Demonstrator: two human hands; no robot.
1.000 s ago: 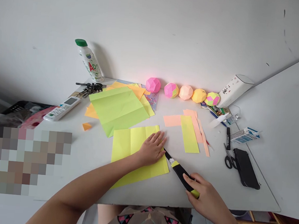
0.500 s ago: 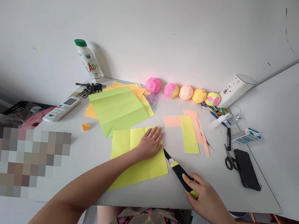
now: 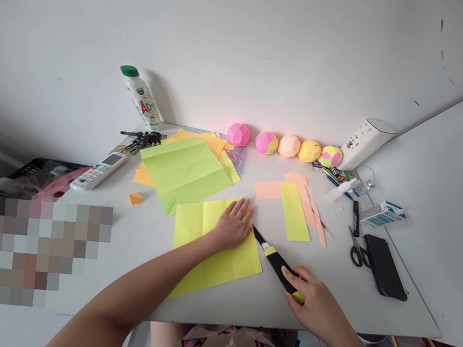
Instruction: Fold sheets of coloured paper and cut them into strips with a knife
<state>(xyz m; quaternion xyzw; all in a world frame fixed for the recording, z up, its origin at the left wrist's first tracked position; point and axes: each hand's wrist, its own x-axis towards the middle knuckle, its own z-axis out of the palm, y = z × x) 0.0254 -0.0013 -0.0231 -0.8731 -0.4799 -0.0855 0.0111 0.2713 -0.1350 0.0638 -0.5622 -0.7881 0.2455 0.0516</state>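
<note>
A creased sheet of yellow paper [image 3: 206, 279] lies on the white table near its front edge. My left hand [image 3: 234, 225] presses flat on its upper right part, fingers stretched out. In my right hand [image 3: 312, 296] is a black and yellow utility knife [image 3: 280, 264], gripped by its handle. Its dark blade points up and left, with the tip at the right edge of the paper by my left fingertips. Whether the tip touches the paper I cannot tell. To the right lie a yellow paper strip [image 3: 295, 211] and peach strips [image 3: 268, 190].
Green paper [image 3: 187, 169] over orange sheets lies behind. Several paper balls [image 3: 289, 146] line the wall. At left stand a bottle [image 3: 143, 98] and a remote control [image 3: 99, 171]; at right are scissors [image 3: 357, 252], a marker [image 3: 356, 217], a small box [image 3: 384, 213] and a black case [image 3: 385, 267].
The knife has shifted slightly up and left against the paper's right edge. My left hand stays flat in place. The whole view has moved a little.
</note>
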